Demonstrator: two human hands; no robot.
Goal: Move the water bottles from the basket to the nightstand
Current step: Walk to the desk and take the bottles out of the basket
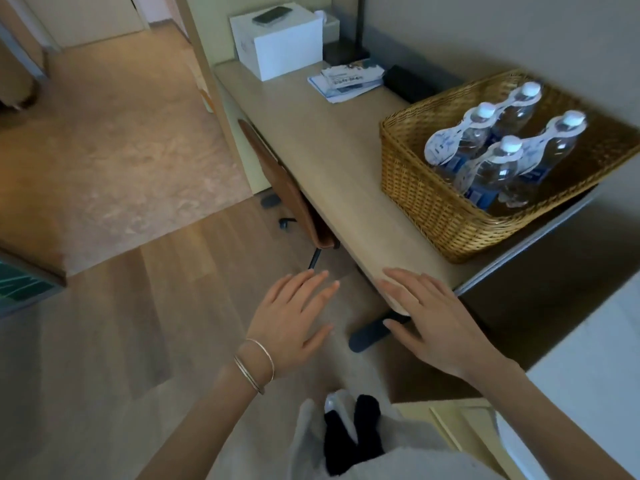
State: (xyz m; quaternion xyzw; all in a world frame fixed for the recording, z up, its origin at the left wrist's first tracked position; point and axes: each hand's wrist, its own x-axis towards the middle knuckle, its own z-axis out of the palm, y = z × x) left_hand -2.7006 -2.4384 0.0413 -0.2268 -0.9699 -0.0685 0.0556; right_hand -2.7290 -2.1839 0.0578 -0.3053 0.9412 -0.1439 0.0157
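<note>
A woven wicker basket (426,202) stands on the near right end of a light wooden desk (332,161). Inside it stand several clear water bottles (491,171) with white caps and paper neck tags. My left hand (294,320) hovers over the floor in front of the desk, palm down, fingers spread, holding nothing. My right hand (429,317) is flat and spread above the desk's near corner, also holding nothing, well short of the basket. No nightstand is identifiable in this view.
Farther along the desk sit a white box (280,46) with a phone (272,14) on top, leaflets (346,81), a dark case (408,83) and a lamp base (346,50). A brown office chair (294,199) is tucked under the desk. A white surface (595,368) lies at right.
</note>
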